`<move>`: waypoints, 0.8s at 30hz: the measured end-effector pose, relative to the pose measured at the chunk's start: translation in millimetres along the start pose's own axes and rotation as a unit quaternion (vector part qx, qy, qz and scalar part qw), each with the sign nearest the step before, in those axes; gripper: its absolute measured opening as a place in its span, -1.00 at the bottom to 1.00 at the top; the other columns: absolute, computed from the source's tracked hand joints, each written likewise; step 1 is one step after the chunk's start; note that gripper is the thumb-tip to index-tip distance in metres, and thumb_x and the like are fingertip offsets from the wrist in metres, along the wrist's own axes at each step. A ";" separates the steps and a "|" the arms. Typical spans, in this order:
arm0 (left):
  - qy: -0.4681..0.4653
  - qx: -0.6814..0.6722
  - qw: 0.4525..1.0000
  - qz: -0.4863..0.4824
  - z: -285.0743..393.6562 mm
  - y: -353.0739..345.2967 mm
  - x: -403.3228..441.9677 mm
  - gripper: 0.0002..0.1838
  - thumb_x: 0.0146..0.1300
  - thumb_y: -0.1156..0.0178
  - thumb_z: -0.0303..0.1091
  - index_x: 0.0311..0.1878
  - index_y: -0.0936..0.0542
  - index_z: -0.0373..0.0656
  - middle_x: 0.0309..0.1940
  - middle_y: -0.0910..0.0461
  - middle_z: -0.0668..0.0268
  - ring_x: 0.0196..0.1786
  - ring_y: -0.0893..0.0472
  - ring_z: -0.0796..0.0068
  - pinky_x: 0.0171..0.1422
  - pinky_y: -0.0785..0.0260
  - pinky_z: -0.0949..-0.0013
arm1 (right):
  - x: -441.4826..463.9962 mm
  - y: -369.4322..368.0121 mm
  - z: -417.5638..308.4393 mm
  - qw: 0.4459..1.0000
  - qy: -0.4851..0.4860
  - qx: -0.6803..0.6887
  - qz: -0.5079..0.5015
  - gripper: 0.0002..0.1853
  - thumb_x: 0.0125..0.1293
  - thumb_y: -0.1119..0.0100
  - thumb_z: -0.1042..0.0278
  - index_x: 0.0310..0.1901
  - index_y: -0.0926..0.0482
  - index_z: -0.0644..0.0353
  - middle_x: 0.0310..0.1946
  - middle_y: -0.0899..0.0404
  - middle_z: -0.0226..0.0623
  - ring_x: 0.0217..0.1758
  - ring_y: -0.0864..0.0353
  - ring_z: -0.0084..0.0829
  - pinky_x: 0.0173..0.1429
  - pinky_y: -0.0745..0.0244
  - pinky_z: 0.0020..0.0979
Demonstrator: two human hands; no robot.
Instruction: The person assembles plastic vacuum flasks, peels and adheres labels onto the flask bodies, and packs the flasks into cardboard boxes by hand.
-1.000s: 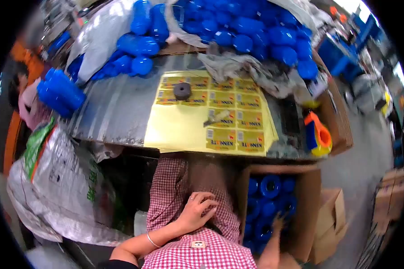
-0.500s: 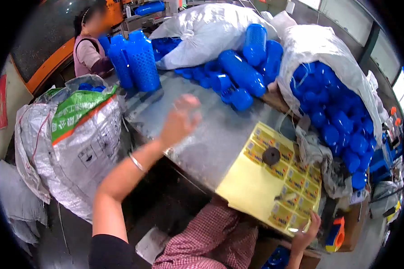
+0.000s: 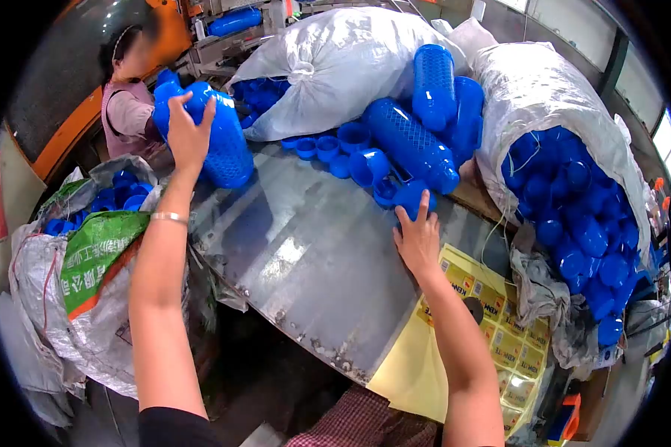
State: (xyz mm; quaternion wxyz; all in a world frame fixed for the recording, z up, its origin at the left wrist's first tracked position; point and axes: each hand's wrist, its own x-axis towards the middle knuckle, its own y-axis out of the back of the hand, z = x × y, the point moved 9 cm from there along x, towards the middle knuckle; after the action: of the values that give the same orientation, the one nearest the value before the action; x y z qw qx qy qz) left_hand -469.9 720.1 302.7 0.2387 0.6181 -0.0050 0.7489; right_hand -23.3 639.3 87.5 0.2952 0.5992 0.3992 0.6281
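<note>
My left hand (image 3: 189,134) is at the upper end of a blue plastic bottle casing (image 3: 230,153) with a patterned side, thumb and fingers round its top. The casing tilts above the left of the metal table (image 3: 306,246). Another blue casing (image 3: 168,86) shows partly behind the hand. My right hand (image 3: 420,242) reaches across the table, fingers stretched out, with fingertips at a round blue cup (image 3: 413,198); whether they press on it is hard to tell. Smaller blue cups (image 3: 328,148) stand in a row beside it. A yellow sticker sheet (image 3: 406,372) lies under my right forearm.
Blue casings (image 3: 411,141) lie against a white sack (image 3: 350,67) at the back. Another sack (image 3: 552,82) spills blue cups on the right. An open sack (image 3: 101,276) of blue parts stands left. A person (image 3: 130,112) in pink is beyond the table. A dark round weight (image 3: 473,307) rests on the stickers.
My left hand has gone forward to the blue casing, which now tilts. My right hand has left the sticker sheet's near edge and moved forward to the blue cup. The view has shifted slightly.
</note>
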 end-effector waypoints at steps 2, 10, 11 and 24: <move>0.051 -0.027 0.997 -0.046 29.4 30.7 -31.5 -0.36 0.22 -0.47 0.02 0.13 -0.42 -0.23 0.09 -0.59 0.05 0.19 -0.56 -0.03 0.17 -0.46 0.04 | 9.6 15.0 -2.1 0.998 0.007 -0.061 0.003 -0.22 0.10 -0.51 0.16 0.39 -0.38 -0.26 0.44 -0.17 0.03 0.17 -0.42 0.13 0.28 -0.41 0.05; 0.045 -0.208 0.977 0.023 131.9 283.4 -130.3 -0.30 -0.01 -0.62 -0.26 0.10 -0.37 -0.15 0.17 -0.57 0.16 0.30 -0.46 0.17 0.31 -0.42 0.10 | 32.0 12.2 31.1 0.993 -0.110 0.015 -0.048 -0.08 0.08 -0.55 0.10 0.47 -0.26 -0.22 0.21 -0.38 0.07 0.19 -0.47 0.14 0.28 -0.44 0.05; 0.114 -0.333 0.936 -0.018 144.7 303.1 -138.5 -0.21 -0.05 -0.66 -0.21 0.12 -0.29 -0.08 0.12 -0.58 0.02 0.21 -0.53 0.11 0.28 -0.47 0.04 | 28.5 7.3 35.5 0.985 -0.148 0.065 -0.056 -0.08 0.06 -0.55 0.15 0.47 -0.26 -0.21 0.20 -0.38 0.09 0.19 -0.47 0.17 0.29 -0.44 0.05; 0.155 -0.702 0.562 -0.409 319.4 258.9 -278.2 -0.61 0.29 -0.40 -0.49 0.08 -0.43 -0.22 0.20 -0.59 -0.23 0.26 -0.63 0.01 0.32 -0.50 0.08 | -190.1 385.8 -60.8 0.854 0.139 0.447 -0.229 -0.13 0.03 -0.50 0.21 0.45 -0.38 -0.10 0.31 -0.37 -0.05 0.29 -0.47 -0.06 0.25 -0.47 -0.13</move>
State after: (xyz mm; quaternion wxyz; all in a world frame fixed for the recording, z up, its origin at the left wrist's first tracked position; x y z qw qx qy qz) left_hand -235.2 296.4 194.3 0.8751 0.0654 -0.2393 0.4155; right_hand -21.4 273.3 321.5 0.0729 0.4645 0.7997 0.3734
